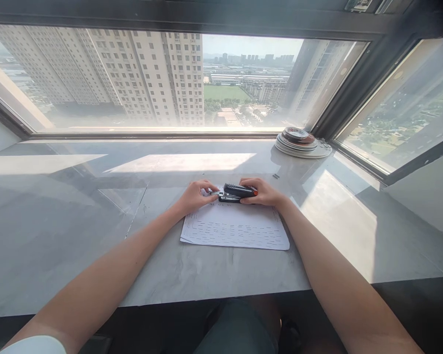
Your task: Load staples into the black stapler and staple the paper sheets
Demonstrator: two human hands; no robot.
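A black stapler (pixel 239 191) with an orange-red spot at its right end lies over the far part of some white paper sheets (pixel 239 230). My right hand (pixel 263 191) is closed around the stapler's right end. At its left end, my left hand (pixel 199 196) pinches a small silvery metal part (pixel 214 193) that sticks out of the stapler; its exact form is too small to tell. The sheets bear rows of short dark marks, and both hands hover over or rest near their far corners; contact with the paper cannot be made out.
Two small grey strips (pixel 276 176), looking like staple strips, lie beyond my right hand. A stack of plates (pixel 297 147) stands in the far right corner by the window frame (pixel 162 135). The grey stone-look counter (pixel 162 280) ends at a front edge before my lap.
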